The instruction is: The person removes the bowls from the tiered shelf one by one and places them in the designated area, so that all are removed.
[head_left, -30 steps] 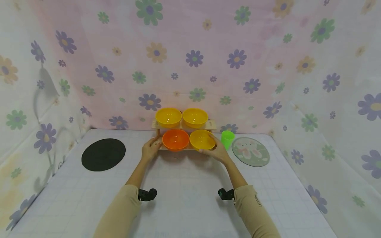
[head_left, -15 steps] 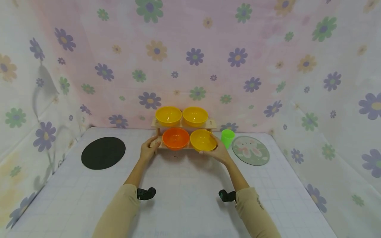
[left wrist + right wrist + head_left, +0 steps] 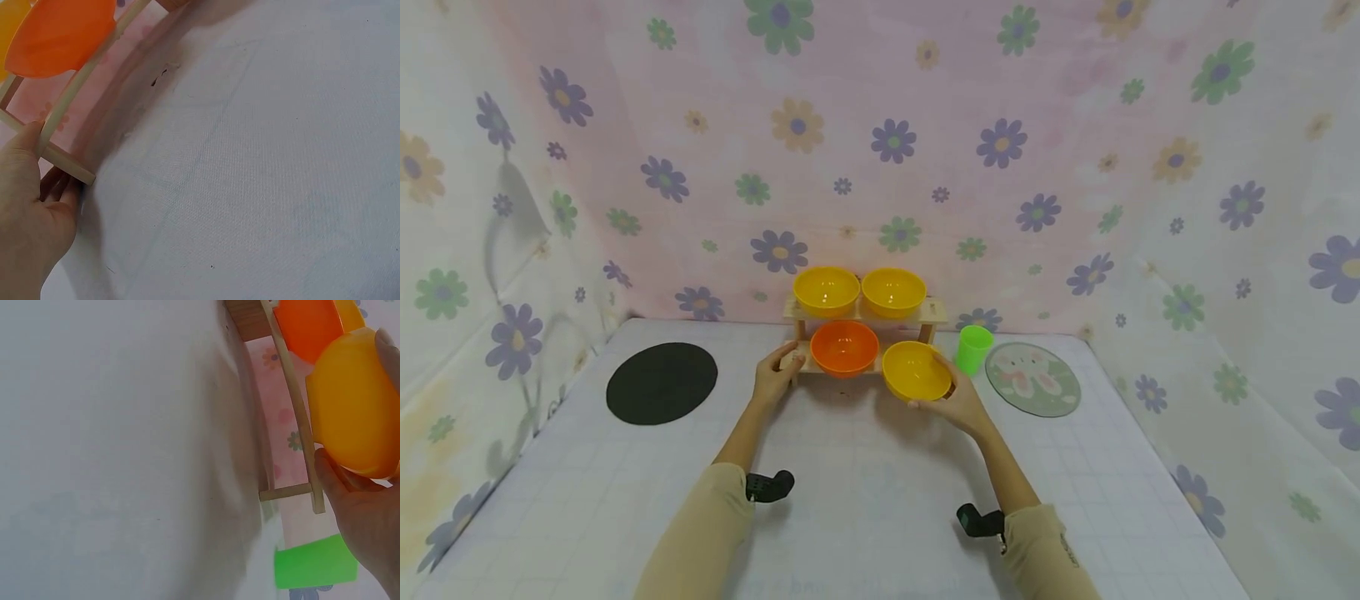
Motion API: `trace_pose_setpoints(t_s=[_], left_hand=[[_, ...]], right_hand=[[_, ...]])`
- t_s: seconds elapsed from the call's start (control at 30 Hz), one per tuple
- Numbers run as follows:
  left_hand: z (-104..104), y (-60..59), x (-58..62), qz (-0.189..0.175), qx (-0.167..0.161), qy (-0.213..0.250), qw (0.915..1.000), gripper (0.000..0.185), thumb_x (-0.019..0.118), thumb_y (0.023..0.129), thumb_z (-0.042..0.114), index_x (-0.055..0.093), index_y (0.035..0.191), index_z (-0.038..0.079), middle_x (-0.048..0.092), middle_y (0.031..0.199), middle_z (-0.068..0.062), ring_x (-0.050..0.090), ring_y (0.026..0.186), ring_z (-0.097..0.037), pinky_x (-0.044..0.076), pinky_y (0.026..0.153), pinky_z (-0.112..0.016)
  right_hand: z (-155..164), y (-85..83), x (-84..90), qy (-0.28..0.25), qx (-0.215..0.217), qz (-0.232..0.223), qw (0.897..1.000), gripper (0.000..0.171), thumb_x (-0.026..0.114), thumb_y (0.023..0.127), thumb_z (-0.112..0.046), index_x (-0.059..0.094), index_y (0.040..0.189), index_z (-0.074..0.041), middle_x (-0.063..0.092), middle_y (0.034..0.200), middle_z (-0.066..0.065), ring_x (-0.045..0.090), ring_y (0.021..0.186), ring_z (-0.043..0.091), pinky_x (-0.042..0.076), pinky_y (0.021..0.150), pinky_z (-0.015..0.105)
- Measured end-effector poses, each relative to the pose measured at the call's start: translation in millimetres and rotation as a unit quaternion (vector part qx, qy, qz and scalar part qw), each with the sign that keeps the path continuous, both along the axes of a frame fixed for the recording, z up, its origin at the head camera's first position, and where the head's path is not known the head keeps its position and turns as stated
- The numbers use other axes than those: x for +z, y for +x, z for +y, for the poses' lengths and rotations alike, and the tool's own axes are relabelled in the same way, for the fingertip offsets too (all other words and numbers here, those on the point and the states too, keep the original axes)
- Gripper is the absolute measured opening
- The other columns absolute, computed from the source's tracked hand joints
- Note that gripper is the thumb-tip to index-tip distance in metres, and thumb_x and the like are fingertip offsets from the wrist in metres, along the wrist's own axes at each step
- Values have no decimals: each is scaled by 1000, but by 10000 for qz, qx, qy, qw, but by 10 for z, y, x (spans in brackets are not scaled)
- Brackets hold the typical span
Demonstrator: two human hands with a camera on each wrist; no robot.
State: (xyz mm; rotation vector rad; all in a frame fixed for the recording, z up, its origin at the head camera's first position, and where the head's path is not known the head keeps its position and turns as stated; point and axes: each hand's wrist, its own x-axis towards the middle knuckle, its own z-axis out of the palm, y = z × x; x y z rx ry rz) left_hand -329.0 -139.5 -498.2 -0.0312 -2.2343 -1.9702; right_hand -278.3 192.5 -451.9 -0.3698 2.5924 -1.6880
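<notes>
A person is steadying a two-tier wooden rack (image 3: 932, 312) with the left hand (image 3: 772, 380), fingers curled round its corner post. The right hand (image 3: 958, 402) is gripping one yellow plastic bowl (image 3: 916, 372), lifted just off the lower tier. Next it likely needs carrying clear. Remaining on the rack: two yellow bowls (image 3: 826, 291), one orange bowl (image 3: 844, 347). One green cup (image 3: 973, 349) is standing beside.
</notes>
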Motion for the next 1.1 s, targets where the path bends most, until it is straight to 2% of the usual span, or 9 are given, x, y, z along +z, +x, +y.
trace_pose_setpoints(t_s=[0.17, 0.33, 0.5, 0.63, 0.73, 0.87, 1.1], left_hand=[[1, 0, 0, -1, 19, 72, 10000, 46, 62, 91, 11, 49, 132, -5, 41, 142, -24, 34, 134, -32, 32, 108, -43], [3, 6, 5, -2, -2, 132, 9999, 47, 62, 91, 11, 48, 132, -6, 40, 142, -25, 32, 135, -33, 28, 111, -43], [3, 1, -2, 54, -52, 232, 9997, 47, 62, 91, 11, 48, 132, -7, 40, 142, -25, 30, 136, -34, 25, 112, -43], [18, 90, 150, -35, -147, 315, 9994, 47, 60, 91, 7, 46, 132, -10, 38, 142, -28, 27, 137, -37, 24, 112, -46], [18, 98, 174, -93, -149, 383, 9991, 47, 60, 91, 6, 46, 132, -10, 37, 143, -27, 26, 137, -37, 23, 112, -46], [3, 7, 28, -5, -29, 362, 9993, 47, 62, 91, 10, 48, 132, -6, 40, 143, -23, 28, 137, -34, 23, 113, -44], [3, -3, -9, 12, 17, 282, 9996, 46, 62, 90, 9, 49, 131, -6, 42, 142, -23, 30, 137, -31, 32, 109, -39]], right_hand=[[-45, 117, 44, -138, 64, -169, 9997, 87, 77, 76, -8, 26, 146, 3, 29, 148, 25, 34, 132, 39, 30, 108, 47], [-78, 161, -69, -135, 51, -222, 9996, 90, 79, 75, -14, 26, 148, -5, 30, 150, 18, 33, 135, 32, 30, 109, 42], [-105, 215, -150, -148, 133, -70, 9998, 92, 81, 73, -18, 27, 147, -4, 32, 149, 17, 36, 133, 31, 31, 108, 44], [-181, 354, 2, -104, 204, -220, 9995, 92, 80, 74, -16, 26, 147, -2, 31, 149, 19, 36, 133, 33, 32, 108, 44], [-226, 387, 1, -211, 306, -246, 9990, 92, 81, 73, -15, 27, 146, -1, 33, 148, 20, 38, 131, 33, 34, 107, 44], [-267, 316, -222, -230, 391, -88, 9989, 94, 84, 69, -19, 31, 145, -4, 38, 146, 16, 42, 128, 30, 36, 105, 43], [-446, 319, -307, -131, 717, -129, 9973, 93, 83, 70, -13, 29, 144, 5, 39, 143, 23, 41, 128, 35, 34, 106, 47]])
